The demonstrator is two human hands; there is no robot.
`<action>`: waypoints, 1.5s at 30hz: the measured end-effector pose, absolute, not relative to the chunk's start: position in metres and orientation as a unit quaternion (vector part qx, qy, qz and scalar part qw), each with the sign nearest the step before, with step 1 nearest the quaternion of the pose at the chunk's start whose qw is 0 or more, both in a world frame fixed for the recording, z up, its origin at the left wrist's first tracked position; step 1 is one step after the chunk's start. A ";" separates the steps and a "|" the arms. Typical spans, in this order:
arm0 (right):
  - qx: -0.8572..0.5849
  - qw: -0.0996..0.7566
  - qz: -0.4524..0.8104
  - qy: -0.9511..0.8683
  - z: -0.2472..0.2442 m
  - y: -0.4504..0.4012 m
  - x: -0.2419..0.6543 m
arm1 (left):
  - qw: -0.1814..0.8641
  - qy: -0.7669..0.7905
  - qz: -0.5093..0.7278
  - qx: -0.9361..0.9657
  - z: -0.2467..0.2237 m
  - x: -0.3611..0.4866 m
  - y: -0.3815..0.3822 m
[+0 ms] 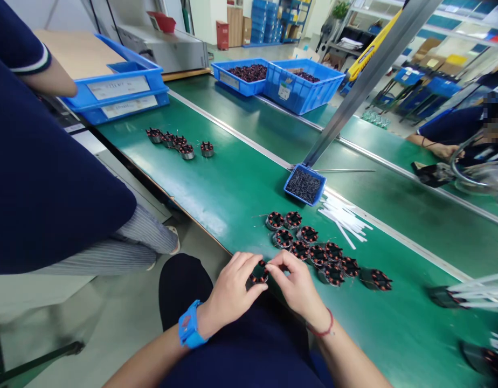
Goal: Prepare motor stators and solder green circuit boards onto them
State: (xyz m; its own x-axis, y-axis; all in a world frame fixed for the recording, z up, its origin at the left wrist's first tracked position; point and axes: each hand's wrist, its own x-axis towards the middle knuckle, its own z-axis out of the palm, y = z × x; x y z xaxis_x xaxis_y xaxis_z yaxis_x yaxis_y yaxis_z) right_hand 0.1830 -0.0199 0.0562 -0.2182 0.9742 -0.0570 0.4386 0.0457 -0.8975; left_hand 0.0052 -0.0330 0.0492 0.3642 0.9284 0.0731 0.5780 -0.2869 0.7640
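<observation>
My left hand [236, 285], with a blue strap at its wrist, grips a motor stator [258, 272] with copper windings at the bench's near edge. Thumb and fingers close around the stator's sides. My right hand [293, 280] is pinched at the stator's right rim; whatever lies between its fingertips is too small to make out. Just beyond my hands stands a group of several similar stators [308, 235], with thin wire ends sticking out. Behind them sit a small blue bin [305, 184] of short black pieces and a pile of white sticks [346, 218].
More stators [187, 151] stand farther left on the green bench [228, 183]. Blue crates [303, 86] sit at the back. A slanted metal post [354, 91] rises behind the small bin. One person [50, 161] stands close on my left; another person's hand [445, 151] is across the bench.
</observation>
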 end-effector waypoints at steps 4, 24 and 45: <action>-0.455 0.305 0.264 -0.794 0.057 -0.022 0.184 | 0.365 0.510 0.262 0.734 0.056 0.000 -0.027; -0.637 0.057 0.060 -0.767 0.057 0.156 0.259 | 0.400 0.481 0.293 0.723 0.022 0.015 0.043; -0.676 0.047 0.114 -0.726 0.012 0.213 0.269 | 0.049 0.788 0.116 0.603 0.033 -0.117 0.288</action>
State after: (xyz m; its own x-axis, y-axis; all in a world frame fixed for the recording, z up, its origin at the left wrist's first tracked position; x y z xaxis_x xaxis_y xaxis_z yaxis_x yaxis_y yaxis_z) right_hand 0.2686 0.2127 0.0122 -0.0804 0.9930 -0.0860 0.9713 0.0587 -0.2304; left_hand -0.1173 0.2883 0.0335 -0.2676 0.9615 0.0628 0.9387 0.2454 0.2422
